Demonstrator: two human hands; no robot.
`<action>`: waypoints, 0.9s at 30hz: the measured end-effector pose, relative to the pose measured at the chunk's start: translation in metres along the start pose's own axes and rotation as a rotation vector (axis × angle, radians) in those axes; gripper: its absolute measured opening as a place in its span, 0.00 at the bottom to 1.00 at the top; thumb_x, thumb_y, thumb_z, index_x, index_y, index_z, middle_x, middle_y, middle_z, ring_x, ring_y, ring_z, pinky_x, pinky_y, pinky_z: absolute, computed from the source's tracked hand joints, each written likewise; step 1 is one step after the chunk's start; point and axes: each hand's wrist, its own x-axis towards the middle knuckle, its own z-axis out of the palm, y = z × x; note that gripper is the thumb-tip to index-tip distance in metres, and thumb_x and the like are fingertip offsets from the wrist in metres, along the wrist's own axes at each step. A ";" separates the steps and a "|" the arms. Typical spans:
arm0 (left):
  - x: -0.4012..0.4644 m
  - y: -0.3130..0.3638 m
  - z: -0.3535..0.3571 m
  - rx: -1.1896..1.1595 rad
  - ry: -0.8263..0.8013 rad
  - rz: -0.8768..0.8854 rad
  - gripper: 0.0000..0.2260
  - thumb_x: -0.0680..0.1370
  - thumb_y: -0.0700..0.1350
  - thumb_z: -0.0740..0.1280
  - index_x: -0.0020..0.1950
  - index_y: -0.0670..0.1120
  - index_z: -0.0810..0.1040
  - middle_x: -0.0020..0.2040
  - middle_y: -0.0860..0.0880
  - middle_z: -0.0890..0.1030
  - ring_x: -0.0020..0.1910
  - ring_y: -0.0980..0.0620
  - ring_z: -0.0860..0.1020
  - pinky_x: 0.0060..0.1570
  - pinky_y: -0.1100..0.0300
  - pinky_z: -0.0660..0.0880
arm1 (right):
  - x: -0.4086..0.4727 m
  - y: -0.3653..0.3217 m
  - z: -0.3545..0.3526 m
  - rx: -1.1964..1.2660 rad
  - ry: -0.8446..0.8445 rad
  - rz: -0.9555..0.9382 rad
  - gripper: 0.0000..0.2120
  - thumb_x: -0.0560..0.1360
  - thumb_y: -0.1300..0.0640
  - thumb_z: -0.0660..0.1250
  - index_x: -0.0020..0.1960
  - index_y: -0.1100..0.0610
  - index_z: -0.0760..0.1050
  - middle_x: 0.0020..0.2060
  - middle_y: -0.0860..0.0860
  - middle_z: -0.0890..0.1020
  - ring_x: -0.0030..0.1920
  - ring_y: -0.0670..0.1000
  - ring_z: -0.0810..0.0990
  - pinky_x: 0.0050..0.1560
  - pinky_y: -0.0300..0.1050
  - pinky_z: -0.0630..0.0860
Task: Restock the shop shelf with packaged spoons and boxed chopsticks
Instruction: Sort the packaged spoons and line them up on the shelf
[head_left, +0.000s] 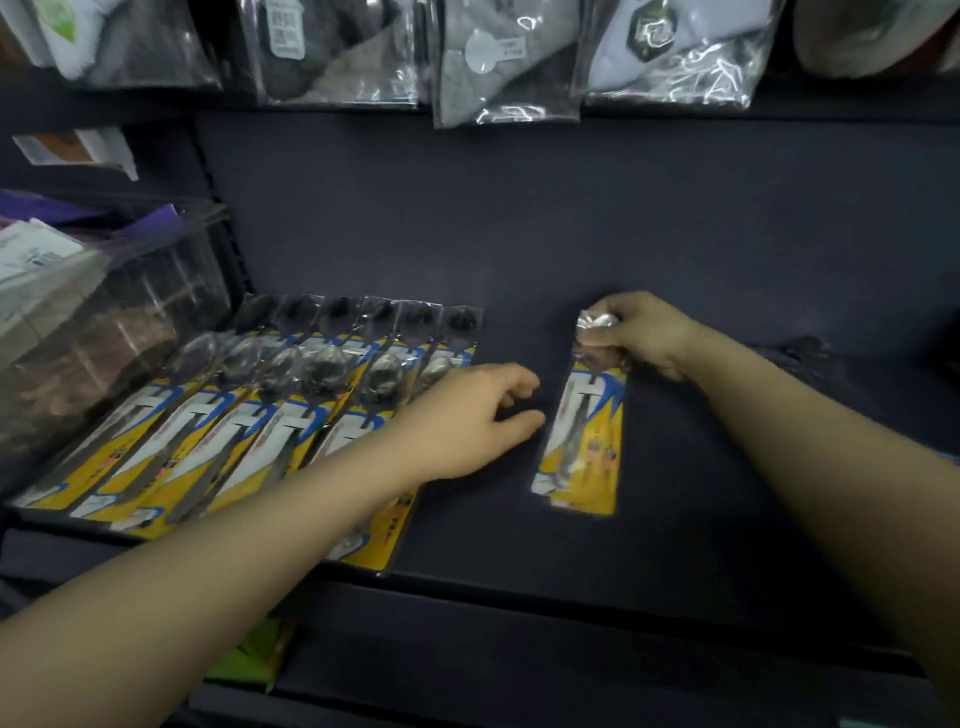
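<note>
Several packaged spoons (249, 415) in clear wrap with yellow and blue cards lie side by side in overlapping rows on the left of the dark shelf (519, 234). My left hand (467, 415) hovers over the right end of these rows, fingers apart and holding nothing. My right hand (644, 332) grips the top end of one more spoon packet (587, 431), which lies lengthwise on the shelf to the right of the rows, apart from them. No boxed chopsticks are in view.
A clear plastic bin (93, 322) with goods stands at the left of the shelf. Bagged grey cloth items (504, 62) hang above the shelf's back. A dark shelf lip (571, 603) runs along the front, with a green packet (249, 654) below it.
</note>
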 end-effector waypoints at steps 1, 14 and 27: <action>0.007 0.003 0.005 -0.106 -0.010 -0.082 0.18 0.76 0.49 0.65 0.64 0.45 0.72 0.57 0.51 0.78 0.55 0.51 0.78 0.56 0.59 0.73 | -0.001 -0.001 -0.004 0.109 -0.004 -0.027 0.06 0.72 0.67 0.67 0.39 0.60 0.74 0.22 0.47 0.80 0.24 0.41 0.78 0.25 0.32 0.75; -0.006 0.026 0.018 -0.833 -0.019 -0.448 0.11 0.73 0.39 0.68 0.55 0.43 0.76 0.42 0.47 0.81 0.37 0.53 0.79 0.32 0.65 0.75 | -0.004 -0.018 -0.010 0.536 0.122 -0.124 0.08 0.78 0.59 0.62 0.40 0.54 0.73 0.30 0.48 0.80 0.28 0.43 0.79 0.33 0.39 0.78; -0.044 -0.011 -0.011 0.081 0.098 -0.399 0.18 0.78 0.49 0.61 0.66 0.43 0.69 0.27 0.51 0.69 0.28 0.55 0.68 0.28 0.59 0.62 | 0.053 -0.009 0.064 0.146 0.192 -0.009 0.08 0.71 0.60 0.71 0.41 0.57 0.71 0.36 0.57 0.79 0.24 0.46 0.76 0.25 0.40 0.73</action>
